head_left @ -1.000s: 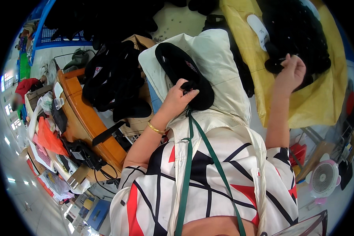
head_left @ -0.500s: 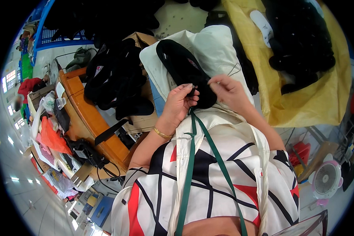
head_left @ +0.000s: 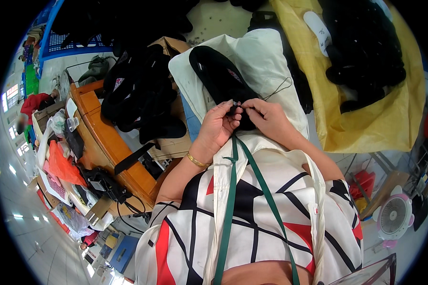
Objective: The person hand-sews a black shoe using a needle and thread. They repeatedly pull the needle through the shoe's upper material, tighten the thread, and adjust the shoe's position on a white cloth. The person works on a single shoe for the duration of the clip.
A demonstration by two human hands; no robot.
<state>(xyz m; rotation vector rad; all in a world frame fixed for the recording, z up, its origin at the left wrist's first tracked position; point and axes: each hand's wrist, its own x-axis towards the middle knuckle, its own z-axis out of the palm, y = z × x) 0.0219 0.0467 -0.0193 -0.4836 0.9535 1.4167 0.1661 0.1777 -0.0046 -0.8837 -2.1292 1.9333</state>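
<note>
A black cloth shoe (head_left: 213, 71) lies on a white cloth (head_left: 266, 50) in front of me, its opening facing up and a small patterned patch inside. Over its near end, my left hand (head_left: 218, 126) pinches a small dark piece (head_left: 234, 108) with a shiny bit between thumb and fingers. My right hand (head_left: 272, 119) meets it there, thumb and fingertips pressed together; what they hold is too small to make out. A thin dark thread (head_left: 281, 88) curls over the cloth just beyond my right hand. The shoe's near end is mostly hidden by both hands.
Black shoes (head_left: 140, 90) are heaped at the left beside an orange wooden table (head_left: 97, 123). More dark shoes (head_left: 361, 57) and a white insole (head_left: 317, 33) lie on a yellow sheet (head_left: 333, 128) at right. A white fan (head_left: 394, 214) stands lower right.
My right hand has moved left and slightly down to meet my left hand's fingertips. More of the thread now loops over the cloth. My left hand stays nearly in place.
</note>
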